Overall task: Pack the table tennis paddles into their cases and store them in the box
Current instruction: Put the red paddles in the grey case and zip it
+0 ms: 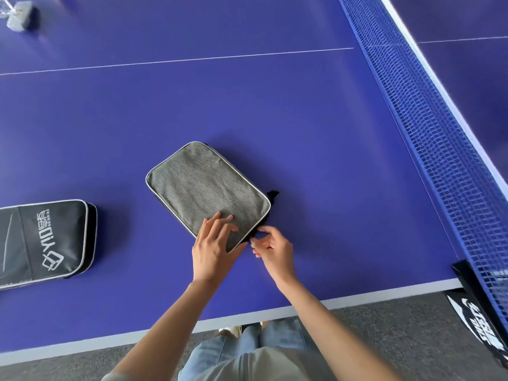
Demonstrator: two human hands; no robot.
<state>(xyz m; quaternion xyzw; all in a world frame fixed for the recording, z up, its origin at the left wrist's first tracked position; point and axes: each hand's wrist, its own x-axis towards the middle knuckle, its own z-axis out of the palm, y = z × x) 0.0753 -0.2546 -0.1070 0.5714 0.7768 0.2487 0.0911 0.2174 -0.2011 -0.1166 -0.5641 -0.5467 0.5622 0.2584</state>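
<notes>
A grey fabric paddle case (pixel 204 188) with pale piping lies flat on the blue table tennis table (pixel 316 160), near the front edge. My left hand (pixel 214 243) presses flat on the case's near corner, fingers spread. My right hand (pixel 270 247) pinches the black zipper pull (pixel 254 235) at the case's near right edge. A black loop (pixel 272 194) sticks out at the case's right corner. A black paddle case (pixel 46 240) with white lettering lies closed at the left edge of view. No paddle and no box are in sight.
The blue net (pixel 428 133) runs along the right, with its black clamp (pixel 478 292) at the table's front edge. A grey metal object (pixel 20 16) sits at the far left. Grey carpet (pixel 384 339) lies below the table edge.
</notes>
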